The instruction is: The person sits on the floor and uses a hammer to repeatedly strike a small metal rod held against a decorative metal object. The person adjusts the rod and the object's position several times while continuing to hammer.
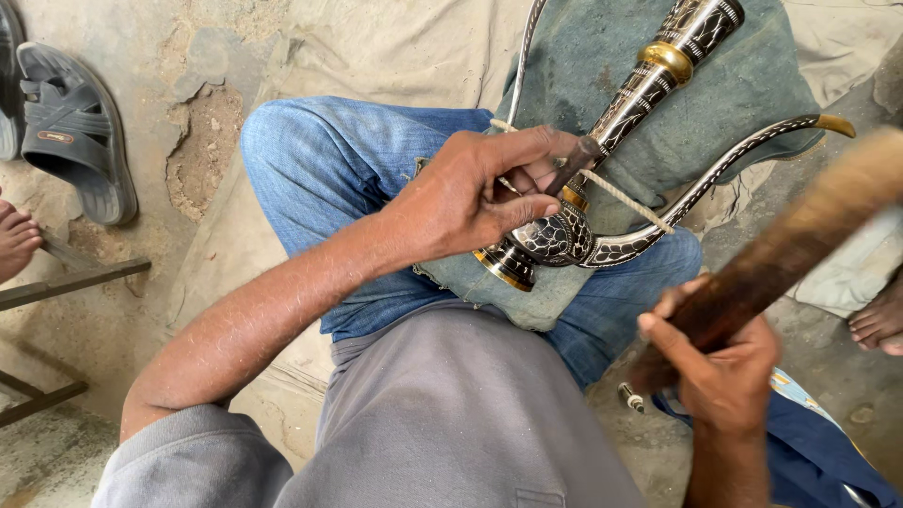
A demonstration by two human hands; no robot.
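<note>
The person has two hands at work: a left hand and a right hand. There is one ornate black and silver vessel with brass bands, one curved spout and one tall neck. One thin dark tool sits in the left hand, and one brown wooden stick in the right. One cord crosses the vessel. One grey-green cloth lies over the lap. One grey sandal lies at the upper left edge of the ground, with part of a second beside it. Two bare feet of other people show, one at the left edge and one at the right edge. One small metal piece lies on the ground.
</note>
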